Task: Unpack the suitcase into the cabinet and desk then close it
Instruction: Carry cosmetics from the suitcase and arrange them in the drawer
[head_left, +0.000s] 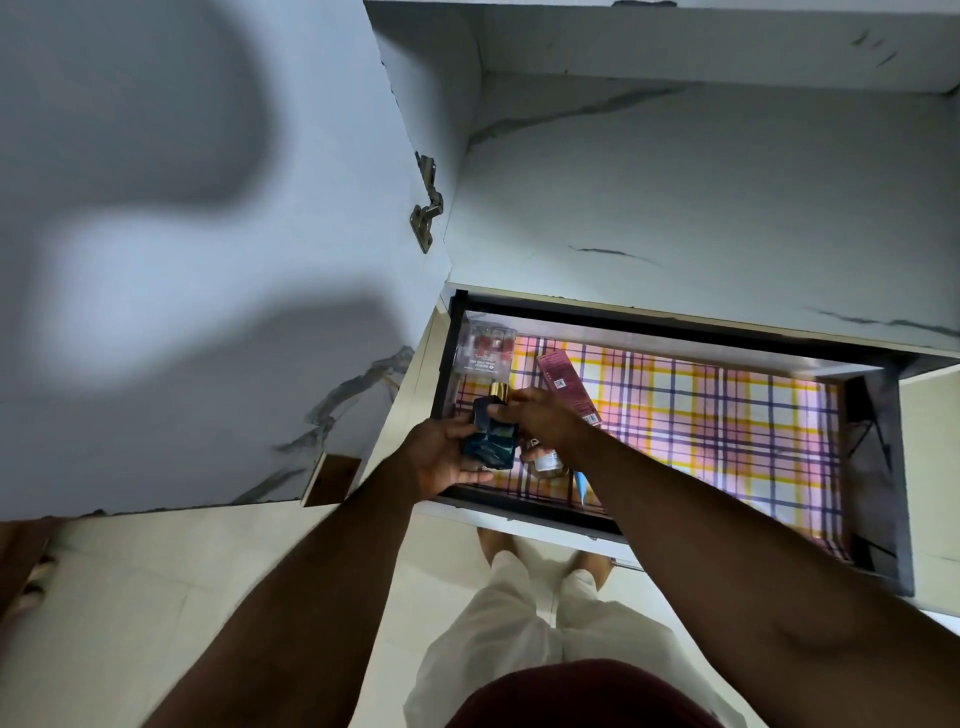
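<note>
Dark-blue faceted glass perfume bottle (491, 434) with gold cap hovers over the plaid-lined open drawer (727, 415), left hand (447, 460) cradling, right hand (535, 415) fingers pinching it; unpacking step, next setting it upright beside the pink box (569, 387).

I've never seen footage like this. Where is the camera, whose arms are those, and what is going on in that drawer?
There is no machine here: the camera sits on a person's head and looks down, so you see their own two arms, their pale shorts and feet below. They stand at an open cabinet with a pulled-out drawer lined with a checked pink and yellow paper.

The left hand cups a dark blue bottle with a gold cap, probably perfume, from below, and the right hand grips its upper part. They hold it over the drawer's near left corner.

Already in the drawer: a clear plastic box at the back left, a slim pink carton beside it, a small clear bottle partly hidden under the right wrist, and a pale blue tube. The suitcase is out of view.
</note>
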